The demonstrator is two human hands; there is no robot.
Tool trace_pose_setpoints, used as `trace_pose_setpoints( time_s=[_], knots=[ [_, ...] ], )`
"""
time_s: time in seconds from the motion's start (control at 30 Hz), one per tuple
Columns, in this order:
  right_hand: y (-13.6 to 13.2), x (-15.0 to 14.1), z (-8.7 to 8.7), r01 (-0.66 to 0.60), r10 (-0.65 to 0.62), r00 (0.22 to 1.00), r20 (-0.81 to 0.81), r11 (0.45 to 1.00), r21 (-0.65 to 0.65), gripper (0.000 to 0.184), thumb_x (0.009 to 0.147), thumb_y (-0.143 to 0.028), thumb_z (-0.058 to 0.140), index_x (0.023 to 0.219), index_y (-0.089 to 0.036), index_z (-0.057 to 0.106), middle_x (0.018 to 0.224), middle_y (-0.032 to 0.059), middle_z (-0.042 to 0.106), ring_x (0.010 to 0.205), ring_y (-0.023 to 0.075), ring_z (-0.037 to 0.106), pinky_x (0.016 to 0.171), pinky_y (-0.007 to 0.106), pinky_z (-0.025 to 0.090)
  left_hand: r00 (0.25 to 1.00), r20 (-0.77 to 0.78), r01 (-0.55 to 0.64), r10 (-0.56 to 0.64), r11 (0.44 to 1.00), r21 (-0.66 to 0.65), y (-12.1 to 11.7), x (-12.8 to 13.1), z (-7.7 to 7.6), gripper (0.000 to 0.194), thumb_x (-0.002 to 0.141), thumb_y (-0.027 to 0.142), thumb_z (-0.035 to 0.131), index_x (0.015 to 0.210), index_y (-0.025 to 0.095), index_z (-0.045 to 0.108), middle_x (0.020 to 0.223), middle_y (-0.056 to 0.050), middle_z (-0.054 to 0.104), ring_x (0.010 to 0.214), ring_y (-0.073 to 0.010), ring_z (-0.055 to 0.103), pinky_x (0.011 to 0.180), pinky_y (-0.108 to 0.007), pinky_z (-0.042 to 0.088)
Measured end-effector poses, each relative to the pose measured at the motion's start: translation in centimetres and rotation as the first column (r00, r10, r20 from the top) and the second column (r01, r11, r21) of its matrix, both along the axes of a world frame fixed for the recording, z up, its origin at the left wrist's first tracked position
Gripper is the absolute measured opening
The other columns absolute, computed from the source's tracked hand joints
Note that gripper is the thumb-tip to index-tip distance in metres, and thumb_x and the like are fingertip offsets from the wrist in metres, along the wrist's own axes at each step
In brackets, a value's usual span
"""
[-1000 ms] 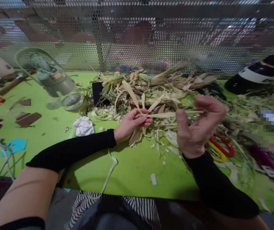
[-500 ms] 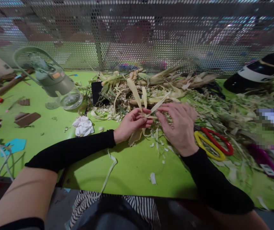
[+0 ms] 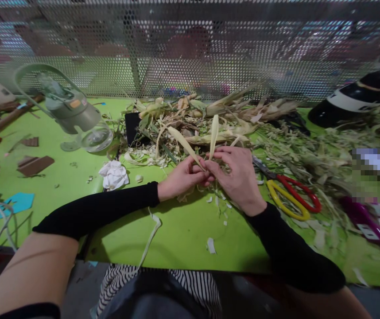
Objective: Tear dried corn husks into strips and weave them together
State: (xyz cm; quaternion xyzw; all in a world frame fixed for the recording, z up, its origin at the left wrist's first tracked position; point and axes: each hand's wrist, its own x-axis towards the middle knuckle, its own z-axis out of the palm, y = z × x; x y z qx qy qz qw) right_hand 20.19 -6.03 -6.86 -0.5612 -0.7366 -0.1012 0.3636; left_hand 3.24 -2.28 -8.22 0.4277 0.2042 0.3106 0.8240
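Strips of pale corn husk [image 3: 185, 144] stand up out of my fingers at the middle of the table. My left hand [image 3: 190, 175] is closed, pinching the lower ends of the strips between thumb and fingers. Closed on the same bundle from the other side, my right hand [image 3: 238, 175] has its thumb and fingertips at the base of an upright husk strip [image 3: 214, 135]. The two hands meet there, and their fingers hide the joined ends. Scissors [image 3: 289, 195] with one red and one yellow handle lie just right of my right wrist.
A heap of dried husks and shreds [image 3: 190, 119] spreads behind my hands and to the right. A green-handled bottle [image 3: 73, 108], crumpled white paper [image 3: 113, 175] and a black bottle-like object [image 3: 343, 104] stand around. A perforated metal screen [image 3: 176, 53] closes the back.
My right hand has moved in to the left and its fingers have closed at the strips' base. One strip now stands more upright, another leans left. The scissors' blades now show.
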Motion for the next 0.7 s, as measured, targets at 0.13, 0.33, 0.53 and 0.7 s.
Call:
trace_pose_setpoints(
  time_s=[0.13,0.33,0.53,0.7],
  knots=[
    [-0.4,-0.5,0.4,-0.053,0.051,0.990,-0.134,0.999,-0.013,0.020,0.095,-0.039,0.064,0.090,-0.023,0.074,0.098,0.0074,0.075,0.100,0.0275,0.066,0.090,0.046,0.049,0.999,0.016,-0.036,0.037,0.998,-0.057,0.0,0.0,0.2,0.020,0.090,-0.002,0.058,0.093,0.016,0.049,0.078,0.001,0.070,0.073,-0.0072,0.071,0.074,-0.021,0.056],
    [-0.4,-0.6,0.7,-0.082,0.083,0.960,-0.267,0.997,0.013,0.014,0.094,-0.034,0.065,0.089,-0.026,0.076,0.093,0.0054,0.076,0.098,0.0271,0.068,0.093,0.048,0.051,0.976,-0.016,-0.217,0.218,0.954,-0.209,0.6,0.0,1.5,0.021,0.093,-0.003,0.054,0.090,0.017,0.048,0.074,0.000,0.071,0.072,-0.0076,0.072,0.076,-0.021,0.057],
    [-0.3,-0.5,0.7,-0.102,0.105,0.966,-0.235,0.994,0.025,0.015,0.095,-0.033,0.065,0.092,-0.024,0.077,0.096,0.0065,0.076,0.099,0.0262,0.069,0.091,0.045,0.053,0.958,-0.010,-0.280,0.287,0.924,-0.259,0.7,0.0,2.5,0.021,0.095,-0.003,0.052,0.088,0.016,0.047,0.069,0.002,0.069,0.065,-0.0056,0.069,0.075,-0.018,0.057],
    [-0.7,-0.8,0.7,-0.079,0.082,0.967,-0.240,0.997,0.022,0.013,0.094,-0.031,0.066,0.092,-0.023,0.076,0.089,0.0038,0.077,0.083,0.0218,0.070,0.077,0.037,0.056,0.961,0.012,-0.268,0.278,0.936,-0.229,0.7,-0.1,2.2,0.019,0.094,-0.003,0.054,0.090,0.015,0.048,0.072,0.001,0.071,0.069,-0.0066,0.072,0.078,-0.019,0.057]
  ],
)
